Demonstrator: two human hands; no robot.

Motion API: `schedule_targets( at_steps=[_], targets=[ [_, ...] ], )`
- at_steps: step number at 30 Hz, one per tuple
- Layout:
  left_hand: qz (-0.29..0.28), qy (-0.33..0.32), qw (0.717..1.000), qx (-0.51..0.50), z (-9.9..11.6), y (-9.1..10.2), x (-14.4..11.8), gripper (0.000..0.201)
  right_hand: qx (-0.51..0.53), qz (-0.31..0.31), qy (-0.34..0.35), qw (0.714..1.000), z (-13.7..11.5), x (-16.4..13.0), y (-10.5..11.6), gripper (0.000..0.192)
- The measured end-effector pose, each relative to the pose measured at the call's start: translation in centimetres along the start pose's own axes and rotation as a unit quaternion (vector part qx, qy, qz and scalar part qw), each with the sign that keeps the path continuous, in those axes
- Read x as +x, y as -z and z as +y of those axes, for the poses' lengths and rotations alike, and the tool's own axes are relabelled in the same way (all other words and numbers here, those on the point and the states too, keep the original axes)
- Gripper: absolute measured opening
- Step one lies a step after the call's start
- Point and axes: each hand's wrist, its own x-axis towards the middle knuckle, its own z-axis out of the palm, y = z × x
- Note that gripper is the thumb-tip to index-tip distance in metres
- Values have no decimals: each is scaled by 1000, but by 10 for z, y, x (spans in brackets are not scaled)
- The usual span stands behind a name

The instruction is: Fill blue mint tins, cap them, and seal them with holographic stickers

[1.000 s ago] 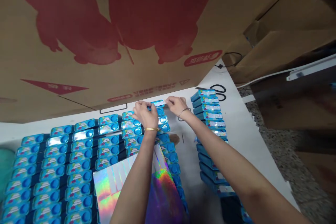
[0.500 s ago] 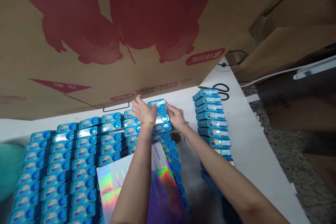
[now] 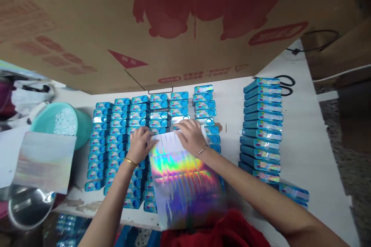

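Observation:
A shiny rainbow-coloured sheet (image 3: 185, 185), with a pale band along its top, lies over part of the rows of small blue boxes (image 3: 140, 107). My left hand (image 3: 139, 146) has its thumb and fingers closed at the sheet's upper left corner. Across the top edge, toward the right, my right hand (image 3: 191, 136) bends its fingers over the sheet. Its fingertips are partly hidden. At the back of the rightmost row, a blue box (image 3: 203, 89) carries a shiny strip on its top.
To the right, a column of blue boxes (image 3: 262, 115) with shiny strips stands near black scissors (image 3: 286, 85). A big cardboard carton (image 3: 203, 56) walls off the back. On the left are a turquoise bucket (image 3: 82, 123) of white pieces, another shiny sheet (image 3: 45, 162) and a metal bowl (image 3: 30, 208).
Both hands have come back from the rearmost box of the right-hand row to the top of the rainbow sheet. The view has shifted, showing the bucket and bowl at left.

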Motion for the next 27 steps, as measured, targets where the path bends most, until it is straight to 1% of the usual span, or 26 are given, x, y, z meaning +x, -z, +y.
schedule_targets(
  at_steps=[1, 3, 6, 8, 11, 14, 16, 19, 21, 23, 25, 26, 27],
  targets=[
    [-4, 9, 1000, 15, -2, -4, -7, 20, 0, -24, 16, 1000, -12, 1, -12, 32],
    [-12, 13, 1000, 14, 0, -10, -12, 16, -15, -63, 40, 997, -28, 4, -33, 31],
    [-27, -1, 999, -27, 3, -12, -12, 18, -53, -105, 54, 992, -39, 7, -50, 30],
    [-20, -8, 999, -50, 4, -10, -13, 20, -66, -121, 49, 989, -42, 8, -54, 29],
    [25, -35, 998, -36, 4, -10, -18, 20, -59, -132, 17, 989, -44, 9, -54, 30],
    [83, -86, 993, 21, 6, -15, -22, 17, -54, -141, -28, 988, -44, 11, -52, 28],
    [113, -108, 987, 45, 8, -21, -23, 17, -54, -146, -46, 987, -43, 12, -51, 27],
    [143, -118, 981, 53, 10, -29, -27, 17, -57, -143, -57, 986, -40, 14, -52, 26],
    [151, -120, 980, 48, 14, -30, -34, 15, -65, -136, -56, 987, -38, 14, -54, 27],
    [141, -122, 982, 27, 21, -25, -47, 11, -77, -133, -50, 987, -35, 14, -58, 28],
    [117, -110, 987, -21, 32, -14, -62, 6, -82, -131, -41, 987, -31, 13, -62, 29],
    [113, -86, 988, -54, 39, -6, -69, 4, -77, -128, -34, 988, -29, 12, -64, 30],
    [124, -46, 987, -94, 45, 2, -75, 5, -64, -119, -27, 990, -26, 11, -65, 30]
  ],
)
